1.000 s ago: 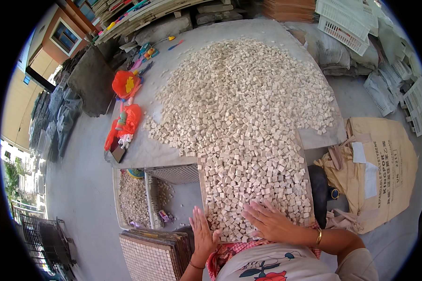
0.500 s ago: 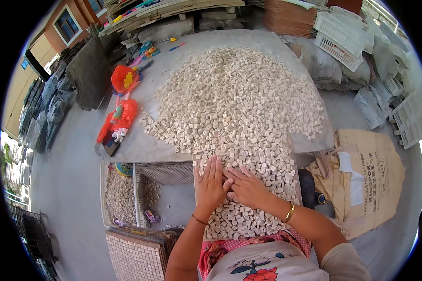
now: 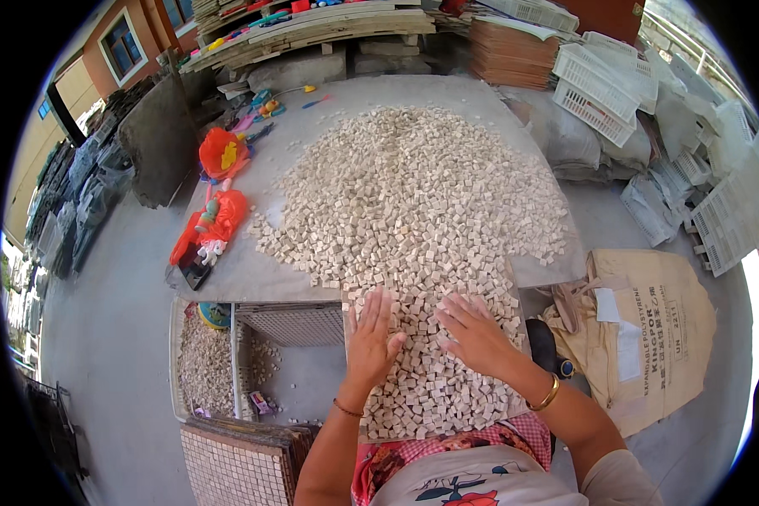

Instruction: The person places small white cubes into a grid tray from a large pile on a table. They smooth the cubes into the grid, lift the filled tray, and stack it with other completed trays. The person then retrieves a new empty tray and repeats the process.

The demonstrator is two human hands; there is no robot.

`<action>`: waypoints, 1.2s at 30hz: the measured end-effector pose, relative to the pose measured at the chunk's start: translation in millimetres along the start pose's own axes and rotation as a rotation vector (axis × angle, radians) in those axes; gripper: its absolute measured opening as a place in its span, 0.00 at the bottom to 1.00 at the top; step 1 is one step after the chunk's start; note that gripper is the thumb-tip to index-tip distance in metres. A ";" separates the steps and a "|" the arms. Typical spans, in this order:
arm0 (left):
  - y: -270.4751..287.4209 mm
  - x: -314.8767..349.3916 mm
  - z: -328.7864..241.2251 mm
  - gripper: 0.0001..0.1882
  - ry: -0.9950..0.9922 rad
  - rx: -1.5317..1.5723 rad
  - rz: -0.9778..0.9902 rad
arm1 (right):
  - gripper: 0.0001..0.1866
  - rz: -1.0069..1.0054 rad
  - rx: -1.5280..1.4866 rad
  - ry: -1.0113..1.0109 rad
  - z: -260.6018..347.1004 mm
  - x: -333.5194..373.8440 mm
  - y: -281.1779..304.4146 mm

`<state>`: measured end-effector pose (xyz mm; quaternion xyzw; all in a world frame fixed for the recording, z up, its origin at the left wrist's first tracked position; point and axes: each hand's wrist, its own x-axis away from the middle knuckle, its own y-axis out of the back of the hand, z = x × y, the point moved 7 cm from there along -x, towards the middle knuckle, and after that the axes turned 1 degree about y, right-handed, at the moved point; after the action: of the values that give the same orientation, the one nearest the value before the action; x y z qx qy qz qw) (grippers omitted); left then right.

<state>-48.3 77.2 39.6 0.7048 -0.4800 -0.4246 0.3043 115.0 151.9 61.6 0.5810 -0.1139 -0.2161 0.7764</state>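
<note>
A broad heap of small beige stone cubes (image 3: 413, 202) spreads over the grey table (image 3: 291, 282) and runs toward me onto a narrow board in front of my body. My left hand (image 3: 369, 341) lies flat along the left edge of the near cubes, fingers stretched forward and thumb out. On the right part of the same cubes rests my right hand (image 3: 478, 341), palm down, its fingers spread and pointing to the far left. Loose cubes fill the gap between the hands. Neither hand grips anything.
Left of the board stand a white crate (image 3: 177, 371) of cubes and a stack of gridded tile sheets (image 3: 228, 455). Red plastic bags (image 3: 223, 152) and toys lie at the table's left edge. A tan sack (image 3: 666, 337) lies to the right, with white baskets (image 3: 599, 97) behind.
My hands were together with fingers touching; now they are apart, the right one having moved right. More loose cubes show between them. The view has shifted slightly.
</note>
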 end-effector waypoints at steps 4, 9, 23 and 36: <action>-18.5 -13.2 55.7 0.41 0.168 0.003 -0.024 | 0.28 -0.138 -0.226 -0.141 -41.6 22.7 26.5; -35.3 -37.0 34.2 0.44 0.059 -0.082 0.176 | 0.18 -0.504 -0.377 -0.387 -126.0 83.9 57.3; -58.1 -81.8 -27.0 0.42 -0.105 -0.323 0.367 | 0.15 -0.566 -1.020 -1.276 -292.3 260.1 -271.5; -77.7 -85.3 -1.7 0.42 0.014 -0.250 0.461 | 0.11 -0.642 -0.621 -1.689 -281.2 329.9 -395.6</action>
<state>-29.5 184.5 1.4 0.5364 -0.5696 -0.3953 0.4812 445.5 145.7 -423.3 0.0047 -0.4096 -0.7873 0.4609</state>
